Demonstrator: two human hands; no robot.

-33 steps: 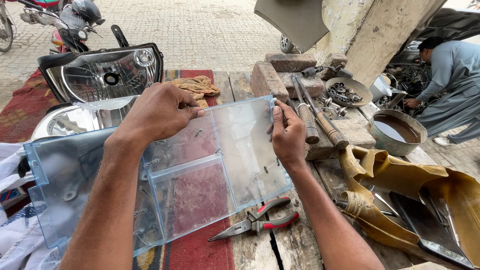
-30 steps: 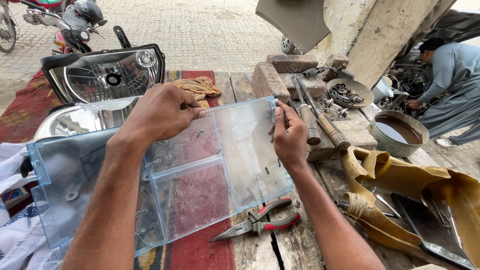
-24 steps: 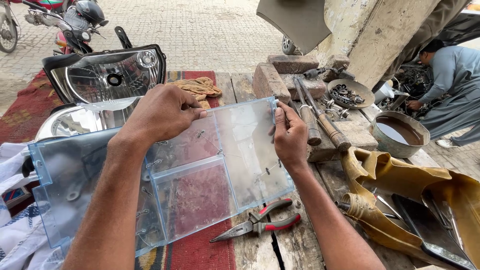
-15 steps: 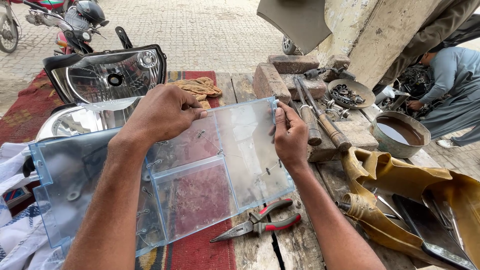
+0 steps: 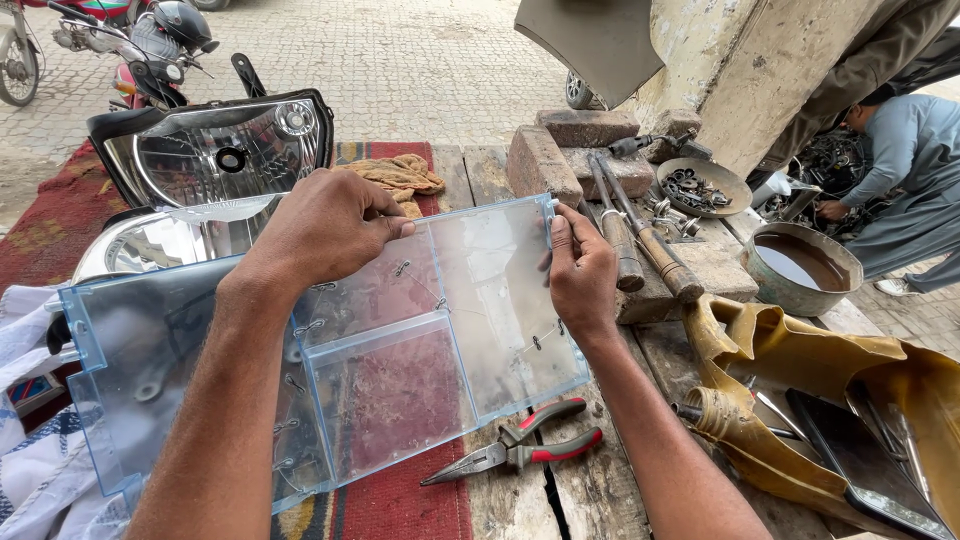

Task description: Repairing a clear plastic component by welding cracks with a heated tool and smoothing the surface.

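A: Status on the clear plastic panel (image 5: pixel 330 370)?
B: Lies tilted over the red rug (image 5: pixel 410 505) on the wooden bench (image 5: pixel 600 495), both hands on its far edge. Left hand (image 5: pixel 325 225) grips the top rim, right hand (image 5: pixel 582 270) pinches the right corner. Cracks look stitched with small wire staples (image 5: pixel 402 268) in several spots, so I'd judge the mending well along; can't tell how much crack is left
A: Containers?
B: Metal bowl (image 5: pixel 805 270) holds brown liquid. Smaller dish (image 5: pixel 705 185) holds nuts and washers. Pliers (image 5: pixel 520 450) lie loose just below the panel
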